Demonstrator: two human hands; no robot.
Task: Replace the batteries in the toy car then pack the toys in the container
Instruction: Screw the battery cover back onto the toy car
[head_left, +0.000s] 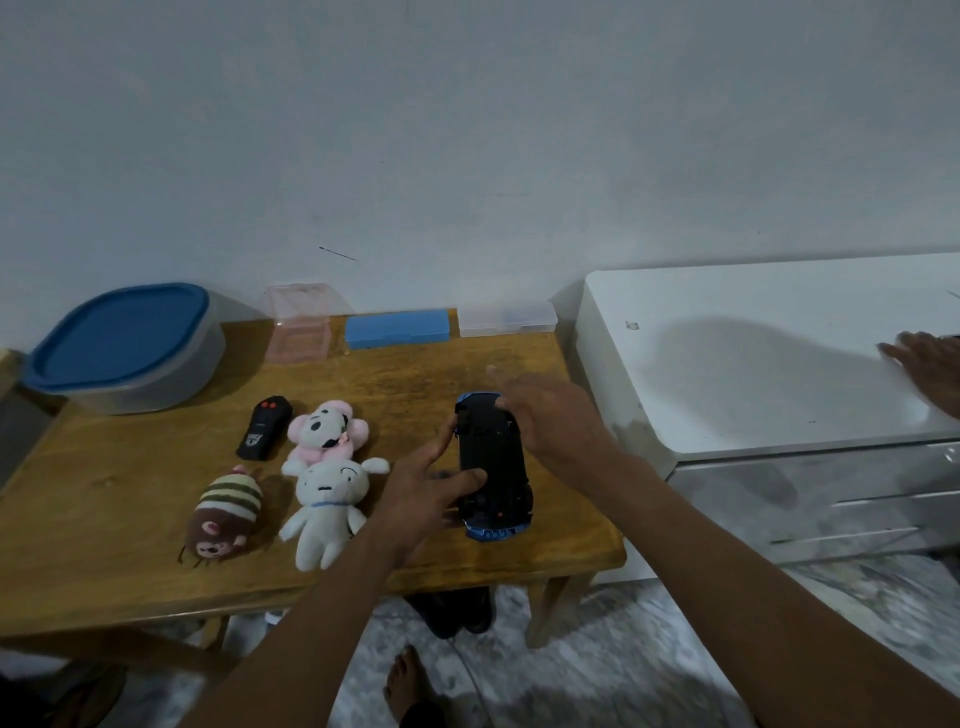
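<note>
— Where is the toy car (491, 467)?
— Belly-up at the right side of the wooden table (130, 561). The left hand (426, 499) clamps its near end, thumb across the underside. The right hand (553, 426) grips the far end.
— And the container (130, 353)?
— At the far-left corner, with its blue lid on. Plush toys (324, 499) and a black remote control (263, 428) lie between it and the car.

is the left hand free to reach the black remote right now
Probably not yet: the left hand is holding the upturned toy car. Once it lets go, the remote lies uncovered, past the pink plush.
</note>
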